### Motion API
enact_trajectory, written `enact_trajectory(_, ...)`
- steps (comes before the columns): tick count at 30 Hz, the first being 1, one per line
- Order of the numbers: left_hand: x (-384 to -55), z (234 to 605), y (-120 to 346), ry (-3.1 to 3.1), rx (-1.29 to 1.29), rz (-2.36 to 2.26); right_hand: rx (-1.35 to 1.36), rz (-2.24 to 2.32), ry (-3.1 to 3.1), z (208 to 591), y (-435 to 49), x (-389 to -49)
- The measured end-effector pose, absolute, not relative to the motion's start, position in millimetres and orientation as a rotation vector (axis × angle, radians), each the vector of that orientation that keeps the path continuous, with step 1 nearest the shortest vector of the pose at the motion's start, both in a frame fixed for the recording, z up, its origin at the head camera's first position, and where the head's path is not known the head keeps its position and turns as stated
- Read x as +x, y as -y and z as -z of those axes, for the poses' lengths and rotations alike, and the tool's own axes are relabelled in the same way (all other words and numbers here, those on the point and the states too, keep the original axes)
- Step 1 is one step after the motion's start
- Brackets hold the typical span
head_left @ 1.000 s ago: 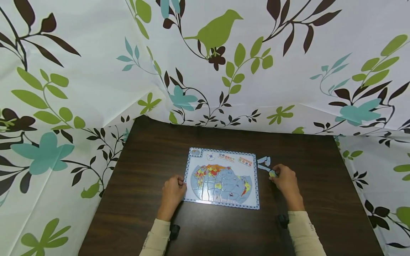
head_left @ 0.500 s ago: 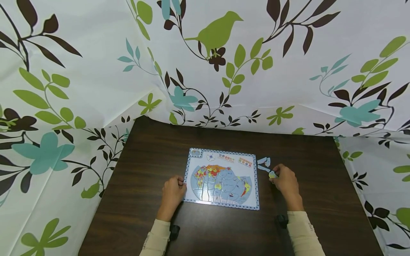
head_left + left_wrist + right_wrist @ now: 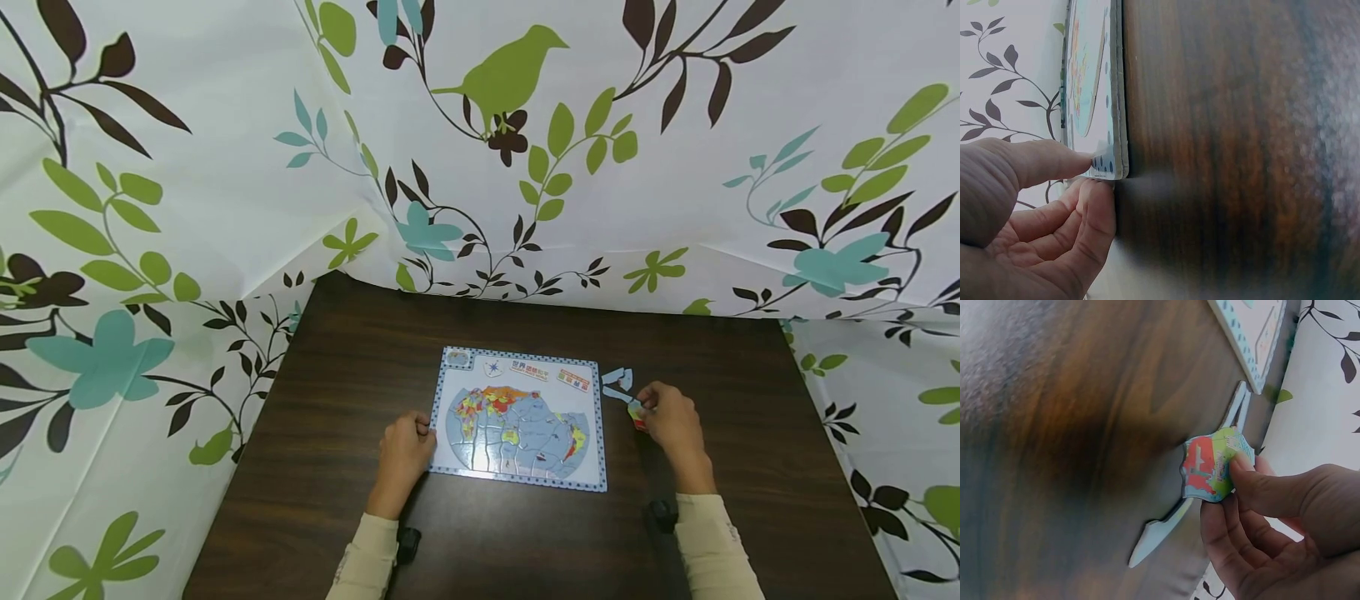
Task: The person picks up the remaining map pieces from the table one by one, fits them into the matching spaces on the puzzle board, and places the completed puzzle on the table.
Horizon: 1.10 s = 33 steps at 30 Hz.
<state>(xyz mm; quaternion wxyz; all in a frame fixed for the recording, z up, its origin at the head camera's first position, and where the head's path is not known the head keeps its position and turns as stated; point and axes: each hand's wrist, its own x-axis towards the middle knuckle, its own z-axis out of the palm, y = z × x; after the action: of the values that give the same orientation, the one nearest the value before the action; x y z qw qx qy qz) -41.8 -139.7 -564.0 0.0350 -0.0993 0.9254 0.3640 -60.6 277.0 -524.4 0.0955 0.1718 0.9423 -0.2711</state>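
A world map jigsaw puzzle (image 3: 517, 492) in a white board with a blue dotted border lies on the table, many of its map pieces set in. My left hand (image 3: 406, 450) holds the board's near left corner; in the left wrist view the thumb (image 3: 1054, 161) lies on top and the curled fingers (image 3: 1088, 225) are at the edge below. My right hand (image 3: 671, 423) is right of the board and pinches a red and green puzzle piece (image 3: 1200, 465) between thumb and fingers, its printed face visible in the right wrist view.
Light blue loose puzzle pieces (image 3: 619, 394) lie between the board and my right hand. One long, narrow piece (image 3: 1159, 536) shows beyond the held piece. The dark wooden table (image 3: 510, 550) is bordered by a white leaf-print cloth (image 3: 675, 183) at the back and sides.
The puzzle piece in my right hand has turned, so its red part now shows below the green. My left hand and the board stay in place.
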Motion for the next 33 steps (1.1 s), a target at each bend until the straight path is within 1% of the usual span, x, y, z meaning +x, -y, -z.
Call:
enact_trajectory(26,-41,563,139,-2.848,-0.319,-1.139,0.398,0.876,-2.761,511,-245,-82)
enact_trajectory(33,-41,564,139,-2.819,-0.327,-1.137,0.349,0.905,-2.768,514,-236,-86)
